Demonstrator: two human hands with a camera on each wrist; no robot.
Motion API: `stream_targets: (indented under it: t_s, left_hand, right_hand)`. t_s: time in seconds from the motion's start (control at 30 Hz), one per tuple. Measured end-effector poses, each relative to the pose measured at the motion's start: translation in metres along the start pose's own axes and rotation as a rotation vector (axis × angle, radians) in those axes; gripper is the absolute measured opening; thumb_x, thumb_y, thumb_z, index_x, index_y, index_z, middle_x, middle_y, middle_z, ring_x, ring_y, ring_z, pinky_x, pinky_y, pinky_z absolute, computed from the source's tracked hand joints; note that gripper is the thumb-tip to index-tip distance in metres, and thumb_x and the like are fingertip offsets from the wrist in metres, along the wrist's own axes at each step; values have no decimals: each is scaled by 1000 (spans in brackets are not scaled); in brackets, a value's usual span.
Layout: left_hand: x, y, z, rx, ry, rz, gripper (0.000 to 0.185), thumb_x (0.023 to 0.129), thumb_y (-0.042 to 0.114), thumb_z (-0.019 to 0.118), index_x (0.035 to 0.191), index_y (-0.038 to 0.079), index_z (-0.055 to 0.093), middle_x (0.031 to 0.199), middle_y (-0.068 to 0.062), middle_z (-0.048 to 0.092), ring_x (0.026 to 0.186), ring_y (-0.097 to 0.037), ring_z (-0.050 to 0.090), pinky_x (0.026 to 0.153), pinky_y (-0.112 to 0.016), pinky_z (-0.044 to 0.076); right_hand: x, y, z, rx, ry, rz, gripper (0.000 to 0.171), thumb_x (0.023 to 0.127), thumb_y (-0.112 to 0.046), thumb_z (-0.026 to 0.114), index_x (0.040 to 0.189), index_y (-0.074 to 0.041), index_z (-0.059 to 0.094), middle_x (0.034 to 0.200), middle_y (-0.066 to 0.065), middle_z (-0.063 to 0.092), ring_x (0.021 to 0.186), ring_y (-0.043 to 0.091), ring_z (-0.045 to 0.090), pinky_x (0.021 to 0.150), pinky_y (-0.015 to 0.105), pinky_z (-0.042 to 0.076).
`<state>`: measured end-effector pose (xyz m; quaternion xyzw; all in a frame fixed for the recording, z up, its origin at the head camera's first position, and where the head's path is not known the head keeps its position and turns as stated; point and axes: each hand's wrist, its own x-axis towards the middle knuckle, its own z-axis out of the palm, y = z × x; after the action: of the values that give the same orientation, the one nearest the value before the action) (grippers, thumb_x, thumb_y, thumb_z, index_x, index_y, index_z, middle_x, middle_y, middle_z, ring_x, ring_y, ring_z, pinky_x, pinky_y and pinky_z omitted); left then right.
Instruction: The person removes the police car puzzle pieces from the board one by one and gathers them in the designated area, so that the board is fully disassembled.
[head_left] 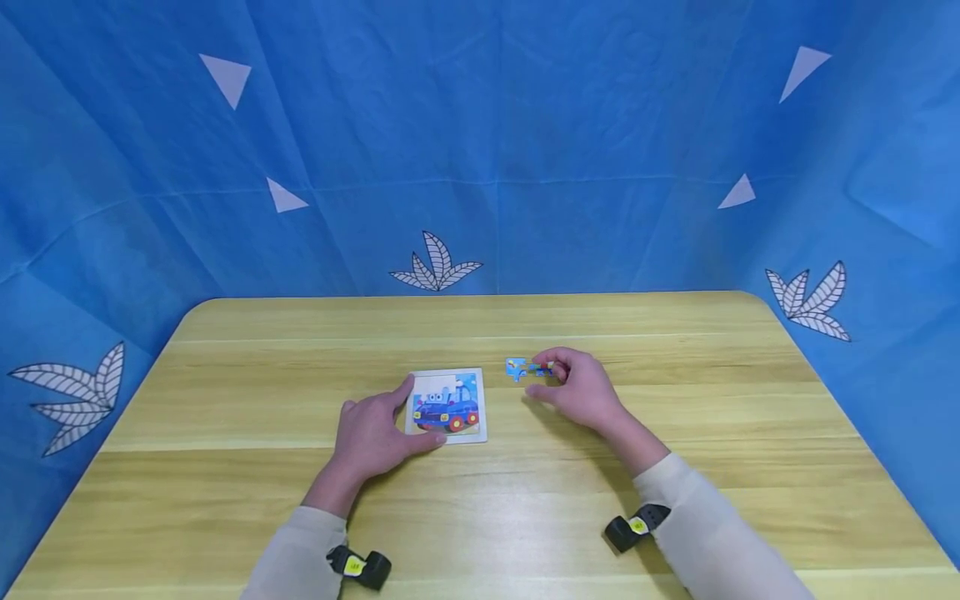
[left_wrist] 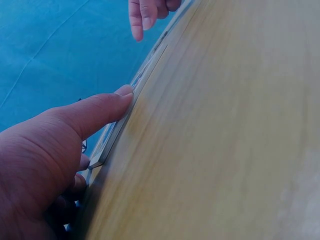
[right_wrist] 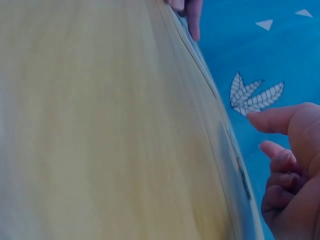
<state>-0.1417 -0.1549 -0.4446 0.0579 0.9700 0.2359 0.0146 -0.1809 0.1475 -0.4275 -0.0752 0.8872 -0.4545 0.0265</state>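
Observation:
A small square jigsaw tray (head_left: 467, 439) with a white rim lies on the table, showing a blue cartoon car; a pale patch shows at its upper left. My left hand (head_left: 371, 433) grips its left side, index finger at the top corner and thumb (left_wrist: 112, 102) on the near rim. Right of the tray lies a light-blue jigsaw piece (head_left: 514, 367), with more coloured pieces (head_left: 540, 367) beside it, partly hidden by my right hand (head_left: 581, 390). That hand hovers over them, thumb and index finger apart, nothing between them in the right wrist view.
The wooden table (head_left: 480, 533) has rounded far corners. A blue cloth (head_left: 495, 125) with white triangles and leaf drawings hangs behind and beside it. Each sleeved wrist wears a black strap camera, the left one (head_left: 360, 567) and the right one (head_left: 633, 527).

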Motion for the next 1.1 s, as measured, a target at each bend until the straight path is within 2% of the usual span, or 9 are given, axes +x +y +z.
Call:
stream_targets:
  t_s: [0.3, 0.53, 0.67, 1.1]
  left_hand:
    - [1, -1, 0, 4, -3, 4, 111, 57, 81, 63, 142, 13, 42, 124, -11, 60, 100, -24, 58, 78, -40, 28]
    - [1, -1, 0, 1, -12, -1, 111, 57, 82, 63, 142, 14, 42, 125, -10, 59, 102, -26, 58, 79, -40, 29]
    - [1, -1, 0, 0, -9, 5, 111, 58, 82, 62, 142, 14, 41, 125, -10, 59, 102, -25, 57, 78, -40, 29]
    - [2, -1, 1, 9, -7, 9, 112, 57, 83, 61, 143, 14, 41, 125, -10, 59, 101, -25, 57, 76, -39, 28]
  right_hand:
    - [-6, -14, 19, 21, -9, -51, 38, 76, -23, 80, 109, -13, 66, 65, 1, 33, 52, 14, 27, 58, 33, 32]
    - [-7, -23, 33, 30, -26, -86, 43, 75, -22, 80, 114, -9, 66, 65, 0, 34, 54, 14, 29, 65, 35, 36]
    - [-5, -28, 42, 7, -42, -93, 45, 75, -24, 81, 114, -11, 66, 65, -1, 35, 55, 12, 31, 63, 33, 35]
    - [1, -39, 59, 47, -81, -93, 47, 75, -22, 81, 117, -10, 64, 65, -1, 37, 56, 13, 34, 59, 31, 34]
